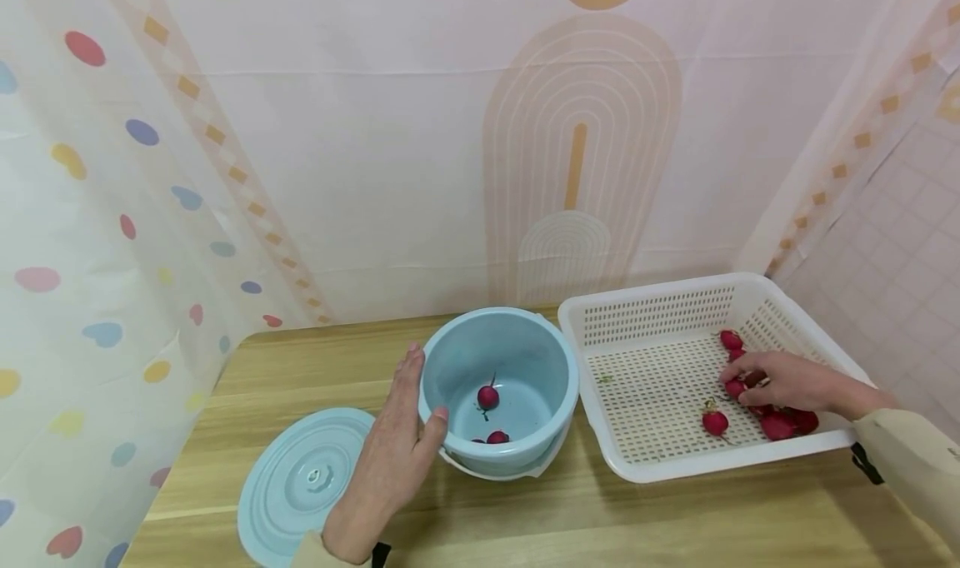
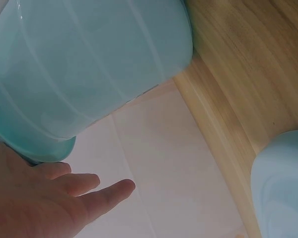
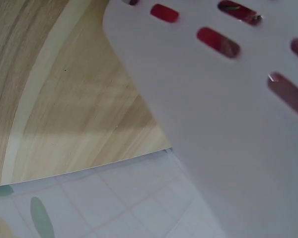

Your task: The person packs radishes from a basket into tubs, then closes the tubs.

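Observation:
A light blue bucket with a few radishes inside stands on the table, left of a white slotted basket. My left hand rests against the bucket's left rim with its fingers extended; the left wrist view also shows this hand beside the bucket wall. Over in the basket, my right hand pinches a radish between thumb and fingers. Several more radishes lie around it, one a little apart. The right wrist view shows only the basket's outer wall, not the hand.
A round blue lid lies on the wooden table, left of the bucket and partly behind my left forearm. Patterned cloth hangs behind the table and along both sides. The basket's raised walls surround the radishes on the right.

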{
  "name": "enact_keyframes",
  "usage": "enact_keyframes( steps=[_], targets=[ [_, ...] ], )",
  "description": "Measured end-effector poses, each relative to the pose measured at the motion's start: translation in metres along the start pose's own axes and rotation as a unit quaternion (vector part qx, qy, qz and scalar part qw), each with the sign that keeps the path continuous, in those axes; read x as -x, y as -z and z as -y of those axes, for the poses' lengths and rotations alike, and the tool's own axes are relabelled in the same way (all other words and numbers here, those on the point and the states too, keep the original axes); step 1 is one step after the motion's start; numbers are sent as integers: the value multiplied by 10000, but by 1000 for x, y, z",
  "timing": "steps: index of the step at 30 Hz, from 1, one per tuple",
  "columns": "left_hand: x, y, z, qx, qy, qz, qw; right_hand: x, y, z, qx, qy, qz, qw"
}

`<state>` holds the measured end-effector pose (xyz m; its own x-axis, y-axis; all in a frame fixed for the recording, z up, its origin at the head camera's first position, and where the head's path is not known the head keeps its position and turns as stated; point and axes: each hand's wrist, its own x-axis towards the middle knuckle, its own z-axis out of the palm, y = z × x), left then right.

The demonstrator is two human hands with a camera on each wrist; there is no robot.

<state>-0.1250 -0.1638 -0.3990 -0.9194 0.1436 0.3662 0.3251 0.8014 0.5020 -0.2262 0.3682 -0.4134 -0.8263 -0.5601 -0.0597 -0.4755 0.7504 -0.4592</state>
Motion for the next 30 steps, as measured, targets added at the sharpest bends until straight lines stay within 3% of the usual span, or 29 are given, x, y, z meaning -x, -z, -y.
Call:
enact_keyframes(
  steps=[6, 12, 22, 30],
  targets=[
    [-1, -1, -1, 42, -4, 20, 10000, 2, -2, 2, -387, -238, -29, 9990],
    [-1, -2, -1, 64, 48, 51, 10000, 8, 1, 7, -710, -367, -343, 9962],
    [-1, -2, 0, 89, 30, 11, 10000, 15, 12, 16, -121, 6, -1155, 9932],
    [-1, 0, 0, 108, -21, -42, 9999, 25, 19, 26, -533, 417, -1764, 9820]
  ],
)
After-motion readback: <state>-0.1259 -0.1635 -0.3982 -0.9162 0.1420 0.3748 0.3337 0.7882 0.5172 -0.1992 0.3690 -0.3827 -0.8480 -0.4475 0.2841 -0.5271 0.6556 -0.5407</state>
